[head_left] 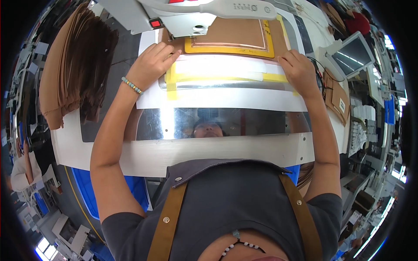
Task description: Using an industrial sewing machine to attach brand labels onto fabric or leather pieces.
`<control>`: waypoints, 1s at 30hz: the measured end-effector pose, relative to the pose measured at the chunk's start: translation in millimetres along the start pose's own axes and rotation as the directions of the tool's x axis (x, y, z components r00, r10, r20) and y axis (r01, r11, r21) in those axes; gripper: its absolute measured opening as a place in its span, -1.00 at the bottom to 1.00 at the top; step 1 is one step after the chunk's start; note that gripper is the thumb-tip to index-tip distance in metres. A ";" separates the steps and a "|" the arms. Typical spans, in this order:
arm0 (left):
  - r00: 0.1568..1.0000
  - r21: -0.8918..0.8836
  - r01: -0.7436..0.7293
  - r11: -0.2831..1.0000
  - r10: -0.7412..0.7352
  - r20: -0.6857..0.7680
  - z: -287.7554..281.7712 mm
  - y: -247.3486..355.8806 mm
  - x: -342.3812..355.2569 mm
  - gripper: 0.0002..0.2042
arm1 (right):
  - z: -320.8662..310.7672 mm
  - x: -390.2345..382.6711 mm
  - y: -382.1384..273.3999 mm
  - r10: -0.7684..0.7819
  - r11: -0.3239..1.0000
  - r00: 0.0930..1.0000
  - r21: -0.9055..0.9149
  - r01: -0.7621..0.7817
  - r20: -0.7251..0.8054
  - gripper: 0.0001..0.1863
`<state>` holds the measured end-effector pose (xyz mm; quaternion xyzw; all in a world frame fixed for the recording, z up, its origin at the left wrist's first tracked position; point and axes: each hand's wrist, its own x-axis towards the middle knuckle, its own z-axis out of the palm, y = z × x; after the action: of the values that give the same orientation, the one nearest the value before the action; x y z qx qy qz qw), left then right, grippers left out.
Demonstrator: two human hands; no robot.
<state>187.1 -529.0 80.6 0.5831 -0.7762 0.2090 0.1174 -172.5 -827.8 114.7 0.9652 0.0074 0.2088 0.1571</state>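
A brown leather-like sheet [230, 32] lies across the work area, and a yellow rectangular frame [230, 53] rests on it. At the sheet's near left corner my left hand [154, 61] is closed, thumb and fingers pinching the edge. My right hand [299, 71] has its fingers curled closed at the near right corner of the same sheet; its fingertips are partly hidden. Under and nearer than the sheet are white paper [200, 99], yellow tape strips [172, 82] and a metal plate's rim [226, 85].
A white machine head [174, 19] with a white lamp [239, 8] overhangs the sheet. Brown sheets [65, 74] hang in a thick stack at left. A screen [352, 54] stands at right. A shiny metal strip [257, 124] edges the table; a blue bin [89, 191] sits below.
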 end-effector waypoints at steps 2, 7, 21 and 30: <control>0.999 0.005 -0.014 1.000 0.014 0.036 1.4 4.0 5.7 -0.58 | 7.1 -10.2 5.3 0.025 1.000 0.999 -0.018 -0.025 -0.024 -0.80; 0.993 -0.033 0.080 0.996 -0.076 0.094 -12.5 18.4 3.3 -0.61 | 12.5 -20.4 -1.9 0.060 0.998 0.994 0.014 -0.059 -0.092 -0.77; 0.984 0.023 0.173 0.985 -0.173 0.041 -6.6 24.0 -0.1 -0.66 | 11.2 -28.1 -7.5 0.165 0.978 0.985 0.135 -0.157 -0.054 -0.76; 0.916 -0.121 0.401 0.908 -0.397 0.056 -15.9 37.6 -11.6 -0.66 | 8.0 -35.0 -24.7 0.299 0.937 0.952 0.173 -0.305 0.059 -0.68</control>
<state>153.6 -503.0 82.7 0.7235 -0.6544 0.1209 0.1835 -199.9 -809.5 86.1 0.9684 -0.1246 0.2133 0.0354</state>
